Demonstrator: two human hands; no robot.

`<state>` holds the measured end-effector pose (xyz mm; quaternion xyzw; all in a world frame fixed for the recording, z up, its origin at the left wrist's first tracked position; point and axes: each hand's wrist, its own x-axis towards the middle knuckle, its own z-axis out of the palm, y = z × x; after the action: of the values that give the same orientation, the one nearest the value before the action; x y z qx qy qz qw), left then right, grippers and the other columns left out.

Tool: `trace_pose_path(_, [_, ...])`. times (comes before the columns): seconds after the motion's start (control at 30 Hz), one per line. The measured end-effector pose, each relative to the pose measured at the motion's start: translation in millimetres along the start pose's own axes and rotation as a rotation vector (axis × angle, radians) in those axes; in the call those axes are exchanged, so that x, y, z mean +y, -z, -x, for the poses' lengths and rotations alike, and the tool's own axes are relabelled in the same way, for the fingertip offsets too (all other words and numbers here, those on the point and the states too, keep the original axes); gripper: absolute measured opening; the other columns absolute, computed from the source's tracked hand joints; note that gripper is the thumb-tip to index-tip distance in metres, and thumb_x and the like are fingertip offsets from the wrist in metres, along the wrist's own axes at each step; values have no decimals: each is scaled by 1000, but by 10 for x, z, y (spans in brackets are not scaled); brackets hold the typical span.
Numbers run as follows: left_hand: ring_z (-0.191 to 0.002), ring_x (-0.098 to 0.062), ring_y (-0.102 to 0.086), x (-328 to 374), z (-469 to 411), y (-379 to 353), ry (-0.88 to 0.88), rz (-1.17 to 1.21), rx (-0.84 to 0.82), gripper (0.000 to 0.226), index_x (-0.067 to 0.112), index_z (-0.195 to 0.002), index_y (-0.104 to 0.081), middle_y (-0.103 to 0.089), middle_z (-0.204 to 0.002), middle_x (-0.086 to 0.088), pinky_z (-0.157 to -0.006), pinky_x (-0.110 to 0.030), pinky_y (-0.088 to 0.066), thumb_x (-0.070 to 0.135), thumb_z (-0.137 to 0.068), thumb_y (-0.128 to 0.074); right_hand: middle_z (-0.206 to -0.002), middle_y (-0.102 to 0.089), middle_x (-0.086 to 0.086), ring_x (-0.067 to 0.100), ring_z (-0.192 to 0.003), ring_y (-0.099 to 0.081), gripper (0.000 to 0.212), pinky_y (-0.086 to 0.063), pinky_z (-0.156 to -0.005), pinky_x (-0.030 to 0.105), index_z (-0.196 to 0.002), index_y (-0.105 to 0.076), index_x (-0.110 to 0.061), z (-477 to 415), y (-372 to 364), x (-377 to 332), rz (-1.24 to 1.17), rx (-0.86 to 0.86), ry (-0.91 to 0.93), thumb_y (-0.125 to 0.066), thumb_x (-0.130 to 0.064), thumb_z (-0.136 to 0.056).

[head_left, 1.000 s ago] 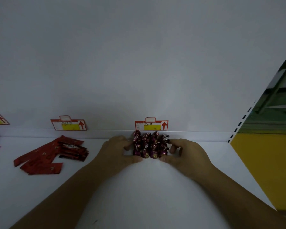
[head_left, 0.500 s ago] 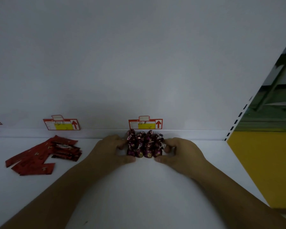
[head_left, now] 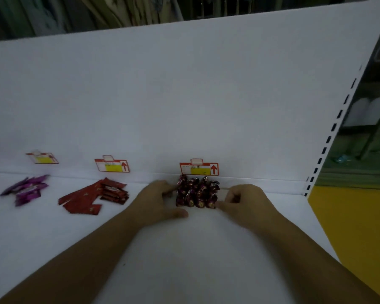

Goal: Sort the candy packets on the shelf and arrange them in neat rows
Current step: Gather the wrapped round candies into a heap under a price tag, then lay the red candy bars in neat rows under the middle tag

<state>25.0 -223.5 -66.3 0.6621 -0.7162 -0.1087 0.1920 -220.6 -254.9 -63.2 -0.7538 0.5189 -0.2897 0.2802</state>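
Left grip (head_left: 160, 200) cupped against left flank of foil-wrapped candy block (head_left: 196, 193). Right grip (head_left: 244, 202) loosely curled just right of it, thumb at front corner. Neither clasps anything. Block sits between my hands at back of shelf (head_left: 184, 260), under price tag (head_left: 199, 168), candies lengthwise toward wall. Forearms converge, palms inward. Left nearer; inward squeeze likely next.

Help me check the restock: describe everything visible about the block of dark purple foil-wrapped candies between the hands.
The block of dark purple foil-wrapped candies is a tight cluster of shiny twisted wrappers with gold spots, about four columns wide. It lies on the white shelf at its back edge, below a red-and-yellow price tag. The left hand touches its left side, the right hand its right side.
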Motion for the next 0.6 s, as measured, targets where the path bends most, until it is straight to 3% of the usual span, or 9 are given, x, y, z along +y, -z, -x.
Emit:
trace_pose_path(0.1, [-84,4,-46,39,140,-16,27,43,113,59,30,-112,-61,-52,-89,20,-69,-11,-32,58,-61,-76,-44,-46,-10,3,-46,-44,38,-40,-53,24,-47,-48,-20,28,34,-55,-27,131,97,-71,-28,-76])
trace_pose_path(0.17, [-83,7,-46,24,277,-42,59,83,194,44,30,-107,-61,-50,-89,25,-70,-8,-33,52,-71,-71,-45,-44,-9,4,-46,-42,39,-37,-52,23,-47,-45,-23,71,43,-133,-52,181,182,-69,-29,-77])
trace_pose_path(0.3, [-87,-3,-47,18,431,-11,42,34,191,24,22,-104,-64,-56,-97,12,-82,-24,-42,39,-89,-57,-53,-45,-11,5,-51,-42,32,-34,-53,21,-57,-49,-24,255,-100,-358,116,162,415,-64,-39,-80])
trace_pose_path(0.4, [-101,-8,-50,-3,490,111,-13,-5,113,29,21,-112,-60,-57,-110,6,-90,-25,-40,39,-92,-50,-84,-57,-14,5,-75,-53,21,-39,-70,21,-86,-64,-29,438,-355,-522,235,7,564,-55,-48,-84])
trace_pose_path(0.5, [-110,-7,-46,-168,614,369,-76,-86,50,35,24,-117,-56,-54,-118,8,-97,-25,-36,46,-92,-46,-126,-49,-12,7,-115,-44,46,-31,-95,20,-125,-53,-31,555,-589,-597,353,-211,590,-48,-54,-86])
trace_pose_path(0.6, [-113,-7,-45,-500,794,679,-85,-176,46,35,24,-119,-57,-55,-121,8,-100,-24,-35,44,-92,-45,-140,-39,-8,10,-129,-33,51,-23,-107,25,-133,-45,-30,594,-746,-744,427,-262,584,-47,-52,-88])
